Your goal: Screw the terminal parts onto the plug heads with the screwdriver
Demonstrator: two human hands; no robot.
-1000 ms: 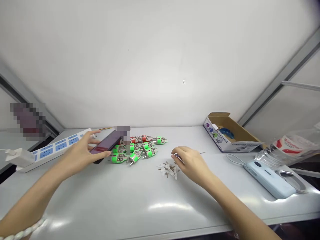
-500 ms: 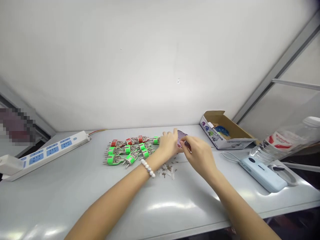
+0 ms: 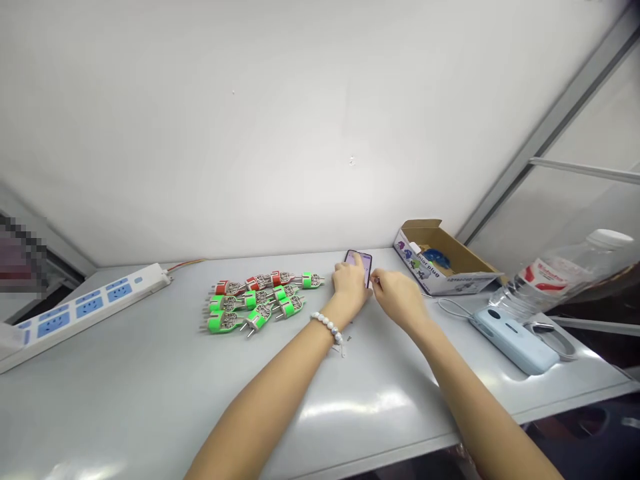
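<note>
The left hand is half closed and its fingers hold the lower part of a smartphone, near the far edge of the table and a little right of the middle of the frame. The phone stands tilted up, with its dark frame and purple-lit screen facing the person. The hand covers its lower part, so I cannot see how the phone meets the table or what the screen shows. The right hand is just beside it, partly curled, with its fingertips at the phone's right edge. I cannot tell if these fingers touch the phone or pinch something small.

A white bead bracelet sits on the left wrist. Under this forearm, small screws and white pieces lie on the table, mostly hidden. To the left is a tight group of green and red electric plugs with metal pins. Further left lies a white-and-blue power strip, cut off by the frame edge. At right are an open cardboard box, a pale blue power bank and a plastic bottle. At the far left edge, a patch is pixelated and cannot be made out.
</note>
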